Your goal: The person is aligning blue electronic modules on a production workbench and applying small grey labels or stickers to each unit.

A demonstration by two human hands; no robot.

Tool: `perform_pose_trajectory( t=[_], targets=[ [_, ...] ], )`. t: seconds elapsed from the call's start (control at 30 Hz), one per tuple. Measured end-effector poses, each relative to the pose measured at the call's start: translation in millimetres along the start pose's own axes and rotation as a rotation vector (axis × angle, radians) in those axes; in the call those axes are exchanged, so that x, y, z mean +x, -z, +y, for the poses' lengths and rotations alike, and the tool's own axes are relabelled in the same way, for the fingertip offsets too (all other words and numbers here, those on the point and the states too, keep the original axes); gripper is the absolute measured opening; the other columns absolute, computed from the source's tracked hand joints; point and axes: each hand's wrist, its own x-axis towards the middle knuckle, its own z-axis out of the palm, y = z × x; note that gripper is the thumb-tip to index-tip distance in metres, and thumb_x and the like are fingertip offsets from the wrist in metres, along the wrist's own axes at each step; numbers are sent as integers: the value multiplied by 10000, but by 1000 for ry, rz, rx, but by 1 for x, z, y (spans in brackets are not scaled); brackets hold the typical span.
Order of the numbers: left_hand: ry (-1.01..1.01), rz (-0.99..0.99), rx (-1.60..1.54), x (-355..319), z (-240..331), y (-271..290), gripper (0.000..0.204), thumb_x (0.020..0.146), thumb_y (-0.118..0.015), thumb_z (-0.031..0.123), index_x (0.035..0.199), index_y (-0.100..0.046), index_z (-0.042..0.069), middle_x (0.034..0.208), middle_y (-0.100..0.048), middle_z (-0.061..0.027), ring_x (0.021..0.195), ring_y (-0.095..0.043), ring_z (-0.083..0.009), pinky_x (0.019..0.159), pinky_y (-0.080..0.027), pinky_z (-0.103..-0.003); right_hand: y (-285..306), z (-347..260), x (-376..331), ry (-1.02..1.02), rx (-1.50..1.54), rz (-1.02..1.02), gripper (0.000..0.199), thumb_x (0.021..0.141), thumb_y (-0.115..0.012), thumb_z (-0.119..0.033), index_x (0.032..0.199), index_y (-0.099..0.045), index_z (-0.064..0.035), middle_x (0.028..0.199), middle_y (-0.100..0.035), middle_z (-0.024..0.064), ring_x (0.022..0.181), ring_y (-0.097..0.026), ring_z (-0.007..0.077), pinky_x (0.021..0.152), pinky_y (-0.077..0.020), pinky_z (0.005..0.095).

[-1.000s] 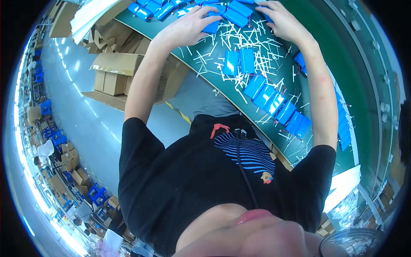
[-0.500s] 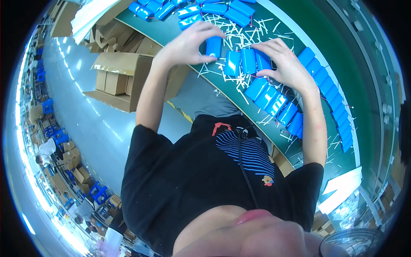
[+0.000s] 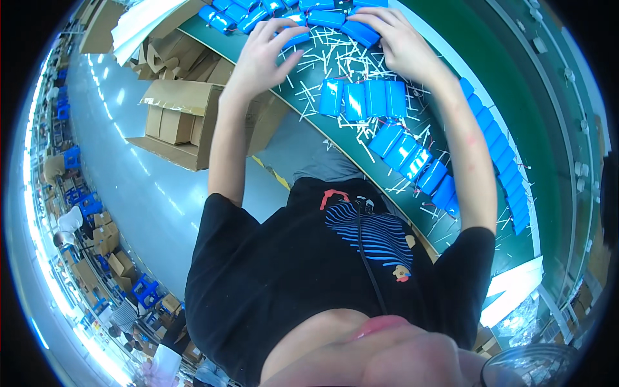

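Blue shrink-wrapped battery packs with thin wires lie in groups on the green bench. My left hand (image 3: 259, 63) is at the near edge of the far group, its fingertips over a blue pack (image 3: 296, 39) and its thumb apart. My right hand (image 3: 407, 53) reaches across to the same group, fingers stretched at another pack (image 3: 360, 33); whether they touch it is hard to tell. Between and below my hands, a row of packs (image 3: 354, 101) lies side by side on scattered thin white strips (image 3: 345, 61). Nearer me is a slanting row of packs (image 3: 401, 151).
Along the bench's far side runs a line of more blue packs (image 3: 500, 151). An open cardboard box (image 3: 174, 122) stands on the floor at left. White sheets (image 3: 516, 290) and clear plastic lie at lower right. People and blue stools (image 3: 147, 290) are in the distance at left.
Both hands have moved away from the middle row, up toward the far group of packs. The packs in that row now lie closer together, uncovered by my hands.
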Motion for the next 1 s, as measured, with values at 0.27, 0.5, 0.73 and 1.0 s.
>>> perform_pose_trajectory(
  t=[0.27, 0.5, 0.73, 1.0],
  targets=[
    [0, 80, 296, 1, -29, -8, 396, 989, -678, 371, 1360, -634, 240, 1383, -544, -66, 1203, -534, -299, 1062, -467, -399, 26, 9, 56, 55, -118, -566, 586, 895, -741, -255, 1445, -542, -213, 1430, -542, 58, 1371, -465, 314, 1118, -481, 408],
    [-89, -194, 261, 25, -60, -18, 470, 974, -669, 517, 1358, -630, 249, 1392, -534, -80, 1233, -518, -317, 1068, -476, -401, 6, 8, 33, 213, -113, -367, 648, 879, -776, -379, 1450, -521, -210, 1431, -525, 60, 1371, -463, 310, 1135, -461, 426],
    [138, -145, 372, 19, -33, -35, 665, 906, -635, 708, 1384, -609, 248, 1442, -517, -74, 1297, -482, -306, 1099, -453, -422, -13, -11, 26, 118, -252, -258, 745, 845, -794, -507, 1451, -518, -172, 1407, -531, 83, 1359, -458, 316, 1161, -427, 443],
    [-158, -6, 406, 2, -47, -19, 735, 870, -662, 729, 1395, -600, 219, 1383, -553, -75, 1266, -504, -269, 1073, -480, -398, 7, 33, -2, 272, -140, -142, 622, 858, -823, -265, 1419, -600, -115, 1379, -580, 120, 1166, -625, 330, 1028, -543, 434]
  ],
)
